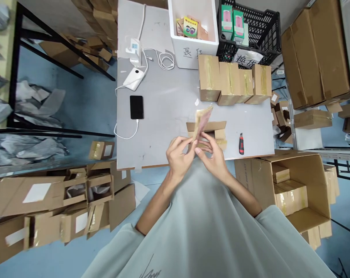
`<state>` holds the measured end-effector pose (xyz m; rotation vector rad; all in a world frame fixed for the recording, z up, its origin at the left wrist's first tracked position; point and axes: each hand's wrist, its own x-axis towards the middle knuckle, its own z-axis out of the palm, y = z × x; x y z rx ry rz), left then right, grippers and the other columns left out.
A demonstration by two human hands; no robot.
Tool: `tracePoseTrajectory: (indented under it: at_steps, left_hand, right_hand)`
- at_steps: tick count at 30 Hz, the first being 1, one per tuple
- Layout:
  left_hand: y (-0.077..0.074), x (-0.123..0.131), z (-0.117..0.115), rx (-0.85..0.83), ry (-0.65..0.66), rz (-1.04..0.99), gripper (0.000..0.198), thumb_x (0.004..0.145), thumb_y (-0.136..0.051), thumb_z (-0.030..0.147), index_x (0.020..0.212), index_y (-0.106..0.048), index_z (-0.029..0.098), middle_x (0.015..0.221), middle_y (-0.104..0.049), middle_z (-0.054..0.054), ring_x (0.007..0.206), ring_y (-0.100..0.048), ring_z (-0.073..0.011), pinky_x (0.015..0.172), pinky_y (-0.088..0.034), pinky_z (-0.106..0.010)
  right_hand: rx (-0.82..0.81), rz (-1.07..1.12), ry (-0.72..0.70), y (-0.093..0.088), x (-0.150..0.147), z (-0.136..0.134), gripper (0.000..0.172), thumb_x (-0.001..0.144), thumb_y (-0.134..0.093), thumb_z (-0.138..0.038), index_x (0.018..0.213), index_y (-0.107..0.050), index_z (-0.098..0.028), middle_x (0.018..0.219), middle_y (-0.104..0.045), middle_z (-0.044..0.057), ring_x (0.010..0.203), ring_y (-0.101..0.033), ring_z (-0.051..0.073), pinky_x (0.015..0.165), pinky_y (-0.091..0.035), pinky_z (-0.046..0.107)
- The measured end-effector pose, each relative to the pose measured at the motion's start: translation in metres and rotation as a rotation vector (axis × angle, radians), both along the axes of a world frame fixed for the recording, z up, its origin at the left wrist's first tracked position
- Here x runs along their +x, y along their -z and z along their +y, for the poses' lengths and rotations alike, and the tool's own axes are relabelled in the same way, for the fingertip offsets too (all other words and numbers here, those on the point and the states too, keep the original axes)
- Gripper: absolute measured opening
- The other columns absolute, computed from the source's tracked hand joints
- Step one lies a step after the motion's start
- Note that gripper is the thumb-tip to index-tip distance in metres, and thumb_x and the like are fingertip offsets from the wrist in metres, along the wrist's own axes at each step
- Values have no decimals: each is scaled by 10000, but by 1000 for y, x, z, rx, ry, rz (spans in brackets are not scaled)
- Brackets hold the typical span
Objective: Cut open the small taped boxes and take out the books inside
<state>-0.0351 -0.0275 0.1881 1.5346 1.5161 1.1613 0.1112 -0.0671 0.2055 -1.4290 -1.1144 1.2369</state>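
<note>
A thin pink and cream packet (pixel 203 119) stands tilted above the table's front edge. My left hand (pixel 180 154) pinches its lower end between thumb and fingers. My right hand (pixel 213 157) touches the packet's lower right side, its fingers curled close around that edge. Just behind my hands lies an open small cardboard box (pixel 221 134) with its flaps spread, partly hidden by my right hand and the packet. A red and black utility knife (pixel 241 144) lies to the right on the grey table (pixel 163 112).
Taped boxes (pixel 209 77) stand in a row behind, near a white bin (pixel 195 52) and a black crate (pixel 261 29). A black phone (pixel 137 107), white power bank (pixel 133 78) and cables are on the left. A large open carton (pixel 300 162) stands right of my body.
</note>
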Motion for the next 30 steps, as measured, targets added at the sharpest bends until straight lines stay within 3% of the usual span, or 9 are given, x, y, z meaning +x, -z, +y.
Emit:
tracePoseTrajectory:
  at_steps: [5,8,11,14,16,21,24,30]
  left_hand:
    - [12,14,-16,68,106,149,249,1027,-739,418,1169,-878,267,1027,-788,-117,996,-706,-300,947,-519,-459]
    - [11,18,-18,76,199,169,337,936,-787,314,1262,-853,259,1190,-799,-132,1161,-707,-336,1066,-525,-500]
    - [4,7,-10,6,250,73,351,919,-755,291,1258,-845,275,1180,-801,-101,1153,-713,-314,1062,-557,-481]
    - [1,-16,5,-99,41,-1,317,938,-784,369,1234,-836,269,1168,-789,-89,1057,-709,-266,939,-574,-410]
    - [3,-31,15,-205,-36,-73,408,893,-860,474,1234,-831,250,1166,-790,-89,988,-695,-241,840,-557,-362]
    - [11,-42,24,-519,199,-389,534,819,-904,725,919,-853,202,878,-784,-73,786,-653,-213,719,-526,-327]
    - [14,-37,22,-493,190,-375,519,782,-939,712,840,-836,207,800,-740,-42,714,-588,-182,693,-470,-313]
    - [10,-19,16,-227,118,-93,377,906,-840,547,727,-712,242,749,-626,-5,731,-522,-186,742,-435,-330]
  right_hand:
    - [-35,96,118,17,-6,9,722,889,-899,-678,1433,-645,-278,1433,-775,136,1301,-770,280,1056,-679,391]
    - [-69,168,143,29,4,20,569,932,-822,-694,1269,-682,-258,1260,-837,119,1206,-806,276,1079,-662,414]
    - [-110,200,106,35,18,25,545,955,-753,-744,1205,-709,-263,1167,-864,94,1161,-825,286,1083,-663,449]
    - [-120,216,40,31,31,25,577,924,-793,-774,1207,-750,-273,1176,-877,81,1154,-830,295,1071,-673,463]
    - [-106,214,13,26,38,24,570,920,-811,-772,1196,-769,-275,1178,-880,76,1160,-829,299,1065,-675,468]
    - [-96,191,0,21,54,29,559,928,-805,-773,1184,-782,-277,1153,-880,74,1169,-823,306,1036,-682,470]
    - [-102,183,-29,27,62,34,535,936,-805,-751,1181,-779,-276,1132,-874,69,1150,-822,299,1022,-681,461]
    - [-74,65,39,38,59,30,465,954,-773,-706,1082,-708,-264,980,-835,43,937,-808,252,856,-666,372]
